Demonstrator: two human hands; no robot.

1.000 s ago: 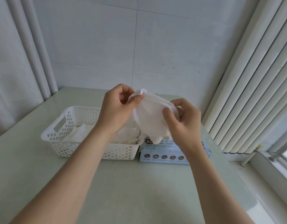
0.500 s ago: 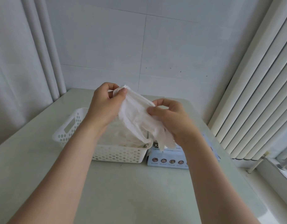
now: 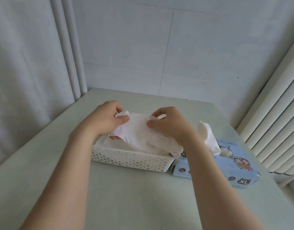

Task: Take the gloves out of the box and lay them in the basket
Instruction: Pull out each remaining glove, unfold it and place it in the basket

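The task was judged partway done: a thin white disposable glove (image 3: 143,135) was held stretched just above the white perforated plastic basket (image 3: 129,161), not yet laid down. One end was pinched in the grip of the left hand (image 3: 104,121), thumb against curled fingers, and the other end likewise in the grip of the right hand (image 3: 170,126). White material, taken to be gloves already laid, was seen in the basket beneath, largely hidden. Just beside the basket on the pale green table (image 3: 143,200), the light blue glove box (image 3: 234,170) was seen with another white glove (image 3: 207,138) standing out of its opening, so more remained to be moved.
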